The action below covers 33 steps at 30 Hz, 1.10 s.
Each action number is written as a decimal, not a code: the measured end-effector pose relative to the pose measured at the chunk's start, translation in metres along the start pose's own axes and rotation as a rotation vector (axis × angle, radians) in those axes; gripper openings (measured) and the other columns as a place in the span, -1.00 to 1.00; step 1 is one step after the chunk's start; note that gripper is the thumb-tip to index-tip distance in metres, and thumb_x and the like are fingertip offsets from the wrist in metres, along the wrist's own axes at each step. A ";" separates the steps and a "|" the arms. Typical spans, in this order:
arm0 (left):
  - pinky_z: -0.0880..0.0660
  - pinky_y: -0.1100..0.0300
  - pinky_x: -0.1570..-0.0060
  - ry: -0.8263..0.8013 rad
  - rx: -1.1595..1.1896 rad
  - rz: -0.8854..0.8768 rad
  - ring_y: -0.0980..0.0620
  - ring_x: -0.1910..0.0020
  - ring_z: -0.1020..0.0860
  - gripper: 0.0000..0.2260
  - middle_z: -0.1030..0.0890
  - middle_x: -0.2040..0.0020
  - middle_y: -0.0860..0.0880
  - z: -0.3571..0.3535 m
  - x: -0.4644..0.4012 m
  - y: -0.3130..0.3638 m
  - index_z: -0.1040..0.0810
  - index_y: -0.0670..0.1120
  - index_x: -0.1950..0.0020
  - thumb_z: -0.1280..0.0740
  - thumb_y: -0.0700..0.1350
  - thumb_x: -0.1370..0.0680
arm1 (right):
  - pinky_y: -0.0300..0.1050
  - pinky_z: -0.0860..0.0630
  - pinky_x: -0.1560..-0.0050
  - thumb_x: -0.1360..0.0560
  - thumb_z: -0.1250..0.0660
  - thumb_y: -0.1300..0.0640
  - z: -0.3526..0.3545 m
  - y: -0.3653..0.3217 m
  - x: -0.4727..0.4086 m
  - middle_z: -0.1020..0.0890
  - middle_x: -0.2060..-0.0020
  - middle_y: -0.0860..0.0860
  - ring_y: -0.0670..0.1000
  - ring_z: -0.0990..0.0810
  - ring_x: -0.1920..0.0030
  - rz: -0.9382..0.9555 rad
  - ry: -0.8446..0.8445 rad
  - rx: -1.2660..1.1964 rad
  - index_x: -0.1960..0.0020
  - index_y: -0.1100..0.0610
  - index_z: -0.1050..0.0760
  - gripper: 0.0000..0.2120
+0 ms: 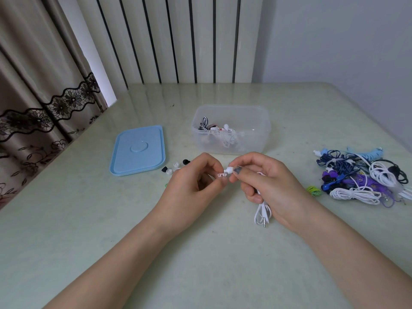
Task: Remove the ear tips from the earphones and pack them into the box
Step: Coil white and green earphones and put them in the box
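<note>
Earbud and ear tip sit almost nose to nose between the 2 hands, and that short gap is what the next move turns on. The right hand pinches the white earbud with thumb and forefinger, its bare nozzle pointing left toward the other hand, while its lower fingers curl round the bundled white cable whose plug hangs down toward the surface. The left hand pinches the small translucent ear tip at its fingertips, just left of and slightly below the nozzle; whether the 2 touch is too fine to tell, but the tip looks already off the stem. The earbud's long axis runs roughly left to right, so any remaining pull goes leftward along it. Loose tips, black and white, lie on the surface just left of the left hand, beside the blue lid, so that hand is nearer for dropping this one. The clear box, lid off and holding stripped earphones, stands straight beyond both hands, a little nearer the right. A pile of unprocessed earphones waits at far right.
</note>
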<state>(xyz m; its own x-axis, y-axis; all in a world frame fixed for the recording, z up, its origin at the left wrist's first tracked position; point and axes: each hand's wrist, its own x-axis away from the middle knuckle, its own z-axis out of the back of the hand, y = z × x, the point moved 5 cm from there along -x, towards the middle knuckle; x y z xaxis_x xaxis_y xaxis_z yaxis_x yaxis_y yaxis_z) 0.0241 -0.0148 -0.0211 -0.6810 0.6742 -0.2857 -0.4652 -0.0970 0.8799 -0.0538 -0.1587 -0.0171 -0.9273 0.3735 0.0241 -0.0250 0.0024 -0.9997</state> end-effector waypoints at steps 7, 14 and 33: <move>-0.42 0.01 0.27 0.011 -0.015 -0.028 -0.18 0.25 -0.49 -0.91 -0.63 0.16 0.05 0.001 0.000 0.003 -0.54 -0.03 0.03 -0.44 -0.10 -0.59 | -0.27 -0.20 0.52 -0.52 -0.35 0.32 -0.002 -0.002 0.002 -0.60 0.37 0.04 -0.05 -0.26 0.52 0.050 -0.001 0.004 0.02 0.29 -0.57 -0.94; -0.47 0.02 0.19 -0.021 -0.017 -0.051 -0.15 0.20 -0.52 -0.92 -0.65 0.16 0.08 0.002 0.002 0.005 -0.61 0.04 -0.01 -0.42 -0.16 -0.59 | -0.25 -0.21 0.52 -0.53 -0.36 0.32 0.000 -0.001 0.002 -0.63 0.33 0.07 -0.04 -0.27 0.51 0.055 0.004 0.010 0.07 0.25 -0.59 -0.95; -0.56 0.19 -0.01 -0.103 0.251 -0.074 -0.02 0.10 -0.64 -0.93 -0.71 0.12 -0.05 0.006 0.000 0.012 -0.67 -0.12 0.04 -0.48 -0.17 -0.50 | -0.14 -0.05 0.47 -0.53 -0.30 0.34 0.000 -0.001 0.003 -0.56 0.36 0.07 -0.06 -0.30 0.49 -0.111 -0.185 -0.167 0.14 0.20 -0.55 -0.89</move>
<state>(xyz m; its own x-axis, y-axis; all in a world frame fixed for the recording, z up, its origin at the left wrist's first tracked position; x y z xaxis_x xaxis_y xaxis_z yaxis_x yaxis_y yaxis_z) 0.0218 -0.0115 -0.0084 -0.5836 0.7448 -0.3236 -0.3479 0.1308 0.9284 -0.0566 -0.1578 -0.0157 -0.9752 0.1867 0.1191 -0.0825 0.1927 -0.9778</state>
